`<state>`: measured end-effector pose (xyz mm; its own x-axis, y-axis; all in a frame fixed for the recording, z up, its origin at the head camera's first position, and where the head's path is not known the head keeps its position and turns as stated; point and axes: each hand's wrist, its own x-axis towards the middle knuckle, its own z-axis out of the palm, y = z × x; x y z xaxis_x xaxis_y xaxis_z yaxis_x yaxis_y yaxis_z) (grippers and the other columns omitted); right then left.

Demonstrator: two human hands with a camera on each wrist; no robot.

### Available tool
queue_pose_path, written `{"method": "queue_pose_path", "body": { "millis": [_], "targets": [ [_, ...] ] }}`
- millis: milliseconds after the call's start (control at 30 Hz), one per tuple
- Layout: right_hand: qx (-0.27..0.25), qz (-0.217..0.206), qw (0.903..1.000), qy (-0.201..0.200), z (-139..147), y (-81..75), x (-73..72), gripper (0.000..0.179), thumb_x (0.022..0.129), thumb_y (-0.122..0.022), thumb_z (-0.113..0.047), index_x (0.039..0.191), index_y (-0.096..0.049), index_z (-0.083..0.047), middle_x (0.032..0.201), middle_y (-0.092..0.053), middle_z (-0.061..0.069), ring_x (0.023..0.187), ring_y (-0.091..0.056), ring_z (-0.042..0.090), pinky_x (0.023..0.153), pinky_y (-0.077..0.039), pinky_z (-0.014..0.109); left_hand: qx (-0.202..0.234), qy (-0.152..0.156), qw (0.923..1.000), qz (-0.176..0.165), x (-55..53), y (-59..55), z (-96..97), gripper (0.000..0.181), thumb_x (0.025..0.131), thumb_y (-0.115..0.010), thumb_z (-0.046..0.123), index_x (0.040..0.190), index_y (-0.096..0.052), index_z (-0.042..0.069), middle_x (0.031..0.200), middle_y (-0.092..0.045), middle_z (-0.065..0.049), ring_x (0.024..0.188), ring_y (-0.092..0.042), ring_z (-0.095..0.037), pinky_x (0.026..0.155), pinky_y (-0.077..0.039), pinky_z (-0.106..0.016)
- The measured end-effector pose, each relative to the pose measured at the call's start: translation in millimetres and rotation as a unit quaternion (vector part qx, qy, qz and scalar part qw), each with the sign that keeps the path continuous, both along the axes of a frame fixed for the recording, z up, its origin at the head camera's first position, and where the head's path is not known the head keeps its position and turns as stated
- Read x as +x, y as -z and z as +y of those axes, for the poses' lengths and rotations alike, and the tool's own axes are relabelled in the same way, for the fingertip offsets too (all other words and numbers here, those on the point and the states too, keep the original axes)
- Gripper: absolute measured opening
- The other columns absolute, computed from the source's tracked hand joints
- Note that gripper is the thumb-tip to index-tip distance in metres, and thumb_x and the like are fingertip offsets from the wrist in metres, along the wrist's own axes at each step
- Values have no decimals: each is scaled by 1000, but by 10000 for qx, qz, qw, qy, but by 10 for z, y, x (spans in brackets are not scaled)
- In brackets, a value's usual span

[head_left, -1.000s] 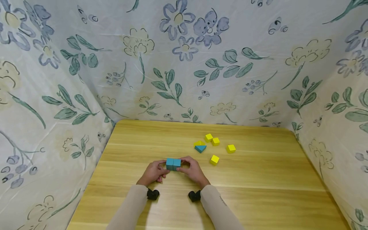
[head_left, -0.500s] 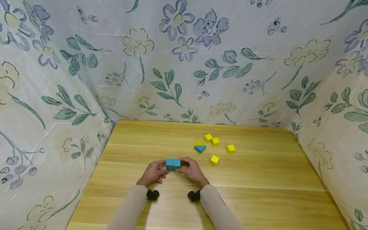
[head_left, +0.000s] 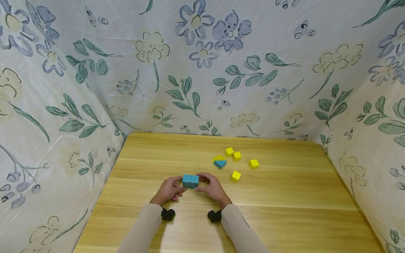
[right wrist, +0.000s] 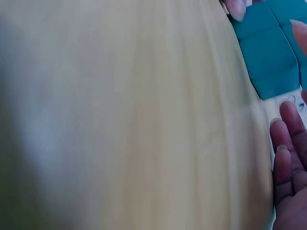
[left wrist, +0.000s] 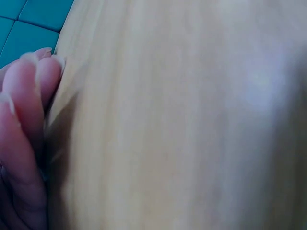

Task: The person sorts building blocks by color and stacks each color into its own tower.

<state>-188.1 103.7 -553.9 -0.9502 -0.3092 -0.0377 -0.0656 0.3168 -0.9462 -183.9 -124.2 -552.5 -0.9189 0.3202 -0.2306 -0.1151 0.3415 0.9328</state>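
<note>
Two blue cubes stand side by side near the middle of the table, their faces touching. My left hand (head_left: 167, 190) holds the left blue cube (head_left: 186, 180) between thumb and fingers. From the other side, my right hand (head_left: 212, 188) grips the right blue cube (head_left: 194, 181), thumb at its near side and a finger towards the back. Part of the blue surface (left wrist: 31, 40) and loosely curled lower fingers (left wrist: 24, 96) appear in the left wrist view. In the right wrist view, the blue cubes (right wrist: 268, 62) are at the upper right, cut off by the frame.
Several yellow cubes (head_left: 235, 176) lie scattered behind and right of my hands on the wooden table (head_left: 284, 189). A blue triangular block (head_left: 220, 164) lies in front of a yellow triangular piece (head_left: 218, 158). Floral cloth (head_left: 202, 95) hangs around the table's back and sides.
Both hands keep their hold on the blue cubes almost without moving; the right hand shifts only very slightly. The other blocks stay where they were.
</note>
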Motion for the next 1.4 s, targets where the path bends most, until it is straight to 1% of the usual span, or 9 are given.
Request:
{"method": "queue_pose_path", "body": {
  "millis": [167,233,300,467,600,833,1000,1200,1400],
  "targets": [
    [-170,-196,9996,-91,176,-23,3,60,81,-77,-5,135,-51,1,122,-57,21,113,-50,37,99,-36,54,-24,40,10000,56,-4,10,-2,60,89,-70,11,141,-43,-5,61,-62,-6,37,-50,-10,40,-49,-28],
    [-234,-223,9995,5,261,-20,-4,60,81,-75,1,136,-49,4,123,-55,24,113,-49,41,98,-36,56,-11,51,10000,47,-4,12,-5,61,89,-70,12,141,-43,-4,61,-62,-6,38,-50,-10,41,-50,-28],
    [-184,-133,9994,263,336,-19,-7,58,82,-73,3,135,-49,5,121,-55,25,109,-51,39,96,-39,51,23,62,10000,39,-2,13,-9,62,89,-70,12,142,-42,-5,61,-62,-7,38,-50,-11,41,-50,-29],
    [-314,-146,9894,1410,464,20,-46,54,86,-72,-4,136,-51,-4,112,-56,15,95,-53,25,82,-45,26,21,67,10000,26,9,11,-16,62,89,-69,10,142,-41,-5,62,-62,-7,38,-50,-11,41,-50,-29],
    [-513,-105,9810,1869,532,53,-134,59,87,-71,-7,140,-45,-7,109,-55,15,88,-51,20,74,-44,20,-6,58,10000,34,10,6,-12,61,89,-69,10,142,-42,-5,61,-62,-7,38,-49,-11,41,-50,-28],
    [-48,-36,9770,2132,630,61,-336,60,88,-72,-14,140,-44,-8,99,-56,12,80,-49,17,68,-44,21,-5,71,10000,7,12,-2,-8,61,90,-69,12,142,-41,-4,62,-62,-8,38,-49,-11,42,-49,-28],
    [403,-81,9759,2143,667,24,-447,57,87,-73,-15,137,-48,-7,91,-58,9,74,-52,17,64,-46,22,-18,69,10000,23,13,8,-9,61,90,-69,12,142,-42,-4,62,-62,-9,38,-49,-11,41,-49,-28],
    [650,-56,9761,2071,695,35,-505,40,84,-76,-14,119,-61,-2,85,-57,8,70,-49,17,60,-43,21,-63,57,10000,28,6,34,-8,62,89,-70,13,142,-42,-4,61,-62,-7,38,-49,-10,41,-49,-28],
    [690,67,9779,1974,712,32,-514,28,81,-79,-15,103,-68,0,80,-57,6,68,-48,16,58,-42,21,-78,33,10000,-18,6,11,-8,61,90,-69,12,142,-42,-4,62,-62,-8,38,-49,-10,41,-49,-28]
  ]
}}
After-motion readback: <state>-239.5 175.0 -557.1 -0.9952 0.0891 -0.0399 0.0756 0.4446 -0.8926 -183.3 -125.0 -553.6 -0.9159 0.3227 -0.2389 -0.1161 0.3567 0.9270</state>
